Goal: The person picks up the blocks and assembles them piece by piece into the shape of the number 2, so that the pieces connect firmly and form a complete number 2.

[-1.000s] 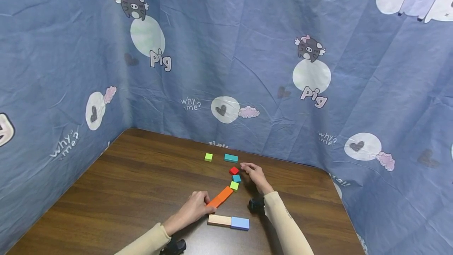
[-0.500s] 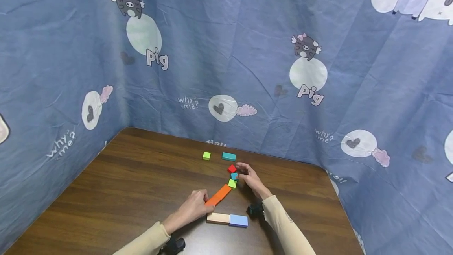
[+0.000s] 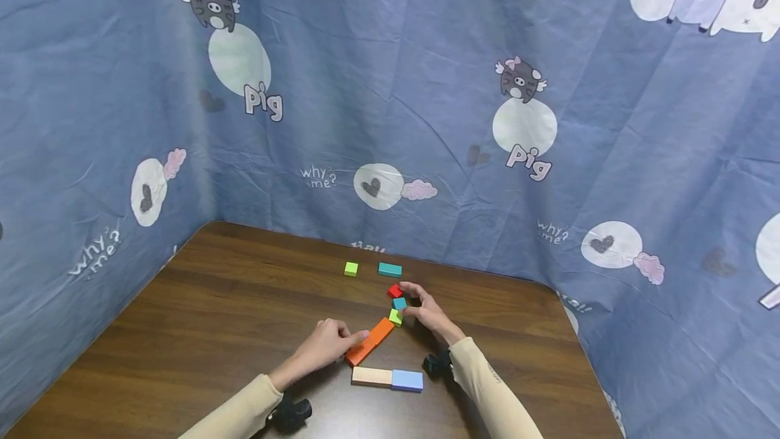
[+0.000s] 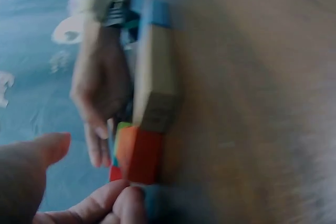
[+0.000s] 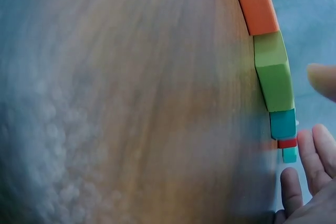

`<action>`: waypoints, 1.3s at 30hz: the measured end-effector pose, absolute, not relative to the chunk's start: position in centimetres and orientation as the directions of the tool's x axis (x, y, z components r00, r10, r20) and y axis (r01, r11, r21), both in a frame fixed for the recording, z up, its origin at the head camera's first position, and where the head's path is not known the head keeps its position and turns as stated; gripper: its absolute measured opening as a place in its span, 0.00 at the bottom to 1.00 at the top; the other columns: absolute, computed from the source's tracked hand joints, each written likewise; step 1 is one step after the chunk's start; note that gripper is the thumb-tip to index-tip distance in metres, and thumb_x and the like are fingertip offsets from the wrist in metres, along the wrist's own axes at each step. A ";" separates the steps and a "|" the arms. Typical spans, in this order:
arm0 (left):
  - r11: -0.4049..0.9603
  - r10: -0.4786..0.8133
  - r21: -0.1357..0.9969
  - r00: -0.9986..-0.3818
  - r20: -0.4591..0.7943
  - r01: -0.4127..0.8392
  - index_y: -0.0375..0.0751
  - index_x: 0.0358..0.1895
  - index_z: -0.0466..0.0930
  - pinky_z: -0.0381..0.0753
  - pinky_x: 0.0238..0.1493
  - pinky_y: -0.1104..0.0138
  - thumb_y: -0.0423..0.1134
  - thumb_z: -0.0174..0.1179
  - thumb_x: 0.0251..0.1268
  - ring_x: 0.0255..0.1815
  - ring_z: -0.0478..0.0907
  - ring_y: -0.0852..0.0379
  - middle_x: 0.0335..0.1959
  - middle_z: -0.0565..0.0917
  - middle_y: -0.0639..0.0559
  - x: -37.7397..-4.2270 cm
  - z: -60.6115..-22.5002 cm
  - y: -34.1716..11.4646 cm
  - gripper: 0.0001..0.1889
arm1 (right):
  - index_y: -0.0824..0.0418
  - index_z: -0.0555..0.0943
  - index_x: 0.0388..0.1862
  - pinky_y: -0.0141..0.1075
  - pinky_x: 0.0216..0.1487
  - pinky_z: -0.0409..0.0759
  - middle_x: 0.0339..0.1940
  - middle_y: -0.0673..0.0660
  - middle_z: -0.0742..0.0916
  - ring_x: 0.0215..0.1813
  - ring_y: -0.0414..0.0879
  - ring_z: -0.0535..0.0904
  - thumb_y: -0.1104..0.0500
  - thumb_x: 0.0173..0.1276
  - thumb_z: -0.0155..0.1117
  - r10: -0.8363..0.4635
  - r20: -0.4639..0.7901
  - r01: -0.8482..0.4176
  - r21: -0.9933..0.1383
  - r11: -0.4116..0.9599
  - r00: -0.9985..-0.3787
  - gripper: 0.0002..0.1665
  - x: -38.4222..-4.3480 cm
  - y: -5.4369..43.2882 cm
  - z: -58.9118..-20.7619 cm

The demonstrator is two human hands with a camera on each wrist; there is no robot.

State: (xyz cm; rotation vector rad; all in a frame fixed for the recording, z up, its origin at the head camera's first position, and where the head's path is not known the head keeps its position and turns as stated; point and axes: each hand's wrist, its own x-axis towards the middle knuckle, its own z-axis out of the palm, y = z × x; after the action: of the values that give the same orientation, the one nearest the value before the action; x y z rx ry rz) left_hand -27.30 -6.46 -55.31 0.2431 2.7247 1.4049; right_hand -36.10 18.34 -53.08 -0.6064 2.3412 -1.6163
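Two orange blocks [image 3: 370,343] lie end to end in a slanting line on the table. My left hand [image 3: 326,344] is beside them, its thumb reaching over the orange; in the left wrist view the thumb stands apart from the fingers, near an orange block [image 4: 139,153]. Beyond the orange, a lime green cube [image 3: 395,317], a teal cube [image 3: 399,303] and a red cube [image 3: 395,291] continue the row. My right hand [image 3: 429,311] is on their right side, fingers spread, thumb by the green cube and a fingertip at the red one. Contact is unclear.
A natural wood block [image 3: 372,376] and a light blue block [image 3: 407,380] lie end to end at the near side. Farther back are another lime green cube [image 3: 351,269] and a teal block [image 3: 390,269]. A blue printed curtain [image 3: 341,120] hangs behind the table [image 3: 244,290].
My left hand has loosened from the near end of the orange blocks and shifted slightly away. My right hand has come down and leftward alongside the small cubes.
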 end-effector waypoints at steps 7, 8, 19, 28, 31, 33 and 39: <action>0.511 0.171 0.858 -0.984 -0.046 0.048 0.41 0.27 0.83 0.75 0.20 0.67 0.54 0.64 0.60 0.19 0.77 0.59 0.19 0.81 0.53 -30.0 -55.3 -7.8 0.18 | 0.73 0.63 0.68 0.58 0.65 0.59 0.66 0.74 0.70 0.65 0.68 0.63 0.74 0.57 0.63 -0.468 0.058 -0.235 -0.915 0.328 -0.882 0.38 -36.0 18.2 -53.1; 0.502 0.170 0.863 -0.985 -0.030 0.061 0.40 0.28 0.83 0.75 0.21 0.67 0.51 0.65 0.59 0.20 0.78 0.59 0.20 0.81 0.52 -30.6 -55.4 -7.9 0.16 | 0.73 0.63 0.68 0.59 0.65 0.59 0.66 0.74 0.70 0.65 0.68 0.63 0.74 0.57 0.63 -0.472 0.059 -0.237 -0.915 0.328 -0.880 0.38 -36.0 18.2 -53.0; 0.467 0.173 0.860 -0.975 0.141 0.207 0.35 0.39 0.84 0.78 0.38 0.65 0.33 0.68 0.51 0.33 0.81 0.59 0.32 0.86 0.49 -37.2 -56.1 -7.3 0.11 | 0.75 0.63 0.67 0.57 0.64 0.61 0.65 0.75 0.71 0.64 0.69 0.64 0.74 0.58 0.63 -0.480 0.097 -0.286 -0.896 0.339 -0.872 0.38 -35.9 18.4 -53.0; 0.497 0.116 0.847 -0.982 0.150 0.188 0.33 0.45 0.83 0.80 0.43 0.60 0.31 0.64 0.54 0.38 0.82 0.54 0.35 0.86 0.47 -40.2 -56.4 -6.0 0.14 | 0.73 0.63 0.68 0.60 0.66 0.60 0.65 0.74 0.71 0.66 0.68 0.65 0.74 0.58 0.62 -0.469 0.094 -0.276 -0.900 0.337 -0.878 0.38 -35.9 18.3 -53.2; 0.506 0.104 0.837 -0.978 0.180 0.208 0.32 0.47 0.82 0.80 0.45 0.59 0.30 0.64 0.56 0.40 0.82 0.52 0.38 0.86 0.45 -41.2 -56.7 -5.5 0.14 | 0.73 0.63 0.68 0.59 0.66 0.61 0.65 0.74 0.72 0.65 0.68 0.66 0.74 0.58 0.62 -0.463 0.102 -0.285 -0.895 0.345 -0.881 0.37 -35.9 18.3 -53.3; 0.505 0.100 0.835 -0.976 0.196 0.219 0.32 0.47 0.81 0.80 0.46 0.59 0.30 0.64 0.57 0.42 0.82 0.51 0.39 0.85 0.44 -41.9 -56.9 -5.2 0.14 | 0.73 0.64 0.67 0.58 0.65 0.62 0.65 0.74 0.73 0.65 0.68 0.66 0.73 0.58 0.63 -0.462 0.113 -0.296 -0.890 0.347 -0.880 0.37 -35.9 18.3 -53.3; 0.467 0.119 0.856 -0.975 0.188 0.222 0.31 0.53 0.78 0.79 0.48 0.58 0.31 0.61 0.61 0.45 0.81 0.50 0.43 0.83 0.42 -43.6 -57.4 -4.2 0.16 | 0.73 0.63 0.68 0.56 0.66 0.62 0.65 0.73 0.72 0.65 0.67 0.66 0.73 0.58 0.62 -0.466 0.108 -0.298 -0.886 0.356 -0.878 0.37 -35.9 18.3 -53.3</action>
State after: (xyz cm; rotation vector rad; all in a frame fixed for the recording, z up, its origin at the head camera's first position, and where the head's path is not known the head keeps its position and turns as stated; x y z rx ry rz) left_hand -43.62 -4.21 -57.36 0.3241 2.7762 1.6449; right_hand -35.88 18.33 -53.34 -0.6967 2.4498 -1.5463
